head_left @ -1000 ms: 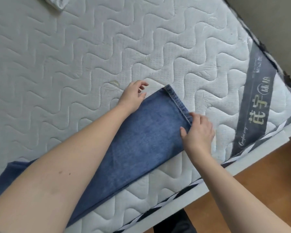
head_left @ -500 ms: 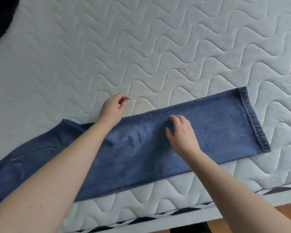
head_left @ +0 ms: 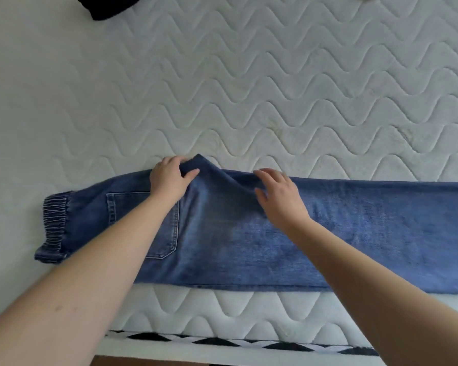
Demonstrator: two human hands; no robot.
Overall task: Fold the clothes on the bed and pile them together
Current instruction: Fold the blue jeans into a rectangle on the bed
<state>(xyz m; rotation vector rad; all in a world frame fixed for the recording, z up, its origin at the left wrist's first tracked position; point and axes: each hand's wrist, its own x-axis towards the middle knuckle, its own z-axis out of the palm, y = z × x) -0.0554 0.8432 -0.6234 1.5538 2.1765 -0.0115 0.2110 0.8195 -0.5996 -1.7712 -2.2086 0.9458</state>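
Head view: blue denim jeans [head_left: 249, 233] lie flat near the bed's near edge, long axis left to right, elastic waistband [head_left: 54, 228] at the left, legs running off frame to the right. The left hand [head_left: 169, 178] pinches a raised peak of the far edge at the crotch; the right hand [head_left: 278, 196] rests with relaxed fingers on the denim. The wavy-quilted white mattress [head_left: 249, 88] stretches beyond; a dark garment [head_left: 103, 6] lies at its far left.
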